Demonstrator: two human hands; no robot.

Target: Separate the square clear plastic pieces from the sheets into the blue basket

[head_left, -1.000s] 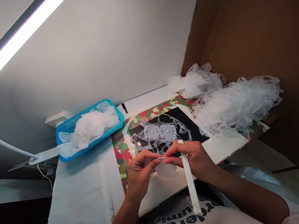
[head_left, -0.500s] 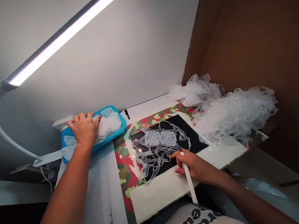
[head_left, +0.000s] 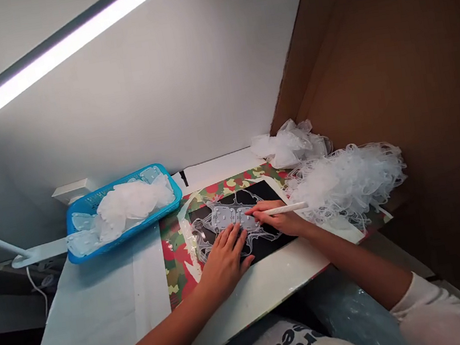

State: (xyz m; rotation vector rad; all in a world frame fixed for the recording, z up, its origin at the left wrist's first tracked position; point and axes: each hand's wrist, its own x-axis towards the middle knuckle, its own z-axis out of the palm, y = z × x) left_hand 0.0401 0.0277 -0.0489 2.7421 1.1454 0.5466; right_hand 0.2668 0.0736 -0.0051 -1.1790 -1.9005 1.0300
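My left hand [head_left: 225,257] lies with fingers stretched out on a translucent rubbery sheet, touching its near edge. My right hand [head_left: 279,221] pinches a slim white pen-shaped tool [head_left: 289,208]. The tool's tip points left at the sheet and is hidden by my fingers. Two joined greyish panels [head_left: 223,217] with small raised dots sit in the middle of the sheet, ringed by stringy clear webbing [head_left: 204,231]. Under it all is a black rectangle [head_left: 268,190] on a camouflage-patterned board [head_left: 175,255].
At the left stands a blue basket [head_left: 124,234] holding translucent pieces [head_left: 130,202]. A large heap of stringy clear scrap [head_left: 352,180] lies on the right, with a second white pile [head_left: 290,143] behind it. A lit tube lamp [head_left: 76,42] hangs above; brown cardboard [head_left: 389,56] walls the right side.
My left hand has left the blue basket and come down onto the sheet. My right hand has moved up to the panels, and the tool has swung from pointing away to lying sideways.
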